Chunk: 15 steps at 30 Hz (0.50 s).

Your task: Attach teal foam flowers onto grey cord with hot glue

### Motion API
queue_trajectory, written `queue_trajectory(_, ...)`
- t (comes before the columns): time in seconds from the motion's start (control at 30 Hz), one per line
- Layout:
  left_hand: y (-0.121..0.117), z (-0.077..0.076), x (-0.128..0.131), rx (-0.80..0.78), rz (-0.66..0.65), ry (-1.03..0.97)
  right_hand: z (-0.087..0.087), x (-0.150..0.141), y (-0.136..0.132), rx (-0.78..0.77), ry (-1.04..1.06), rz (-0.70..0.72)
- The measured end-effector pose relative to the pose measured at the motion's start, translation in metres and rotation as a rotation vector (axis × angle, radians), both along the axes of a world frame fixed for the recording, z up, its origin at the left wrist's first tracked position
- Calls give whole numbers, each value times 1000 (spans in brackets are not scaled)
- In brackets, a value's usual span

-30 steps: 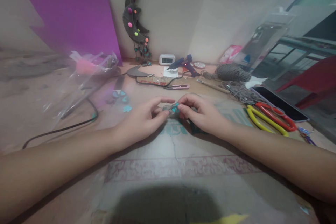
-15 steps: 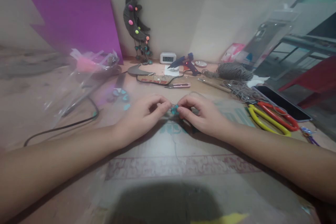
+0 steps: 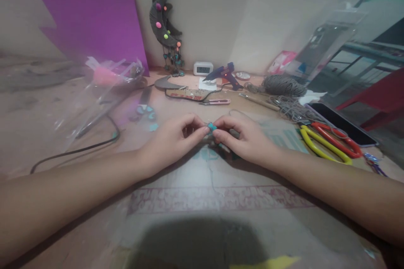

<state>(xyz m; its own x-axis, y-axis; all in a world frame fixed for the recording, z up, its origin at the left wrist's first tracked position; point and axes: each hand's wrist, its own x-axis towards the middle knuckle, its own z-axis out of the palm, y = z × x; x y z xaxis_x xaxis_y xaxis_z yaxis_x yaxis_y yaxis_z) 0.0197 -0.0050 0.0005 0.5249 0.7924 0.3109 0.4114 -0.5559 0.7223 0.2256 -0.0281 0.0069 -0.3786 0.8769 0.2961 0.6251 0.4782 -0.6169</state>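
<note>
Between my fingertips, over the middle of the table, is a small turquoise flower-shaped piece. My left hand pinches its left side with thumb and index finger. From the right, my right hand pinches the same piece. Grey cord shows just behind my right hand; whether it joins the piece I cannot tell. A dark thing under my right fingers is mostly hidden. Left of my left hand lie a loose turquoise flower and several blue cut pieces.
Towards the wall are a glue gun, a white digital clock, pink thread snips and a grey crescent. At right lie grey yarn, red-and-yellow-handled scissors and a phone. A black cable curves at left.
My left thumb and index finger, apart a second ago, have closed onto the turquoise piece. My right hand keeps its pinch. The whole view has shifted slightly.
</note>
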Motion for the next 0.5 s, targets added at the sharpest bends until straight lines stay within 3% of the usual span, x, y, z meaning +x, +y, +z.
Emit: queue_trajectory(0.5,0,-5,-1,22,-25,32,-1,-5,-4,52,-43,9)
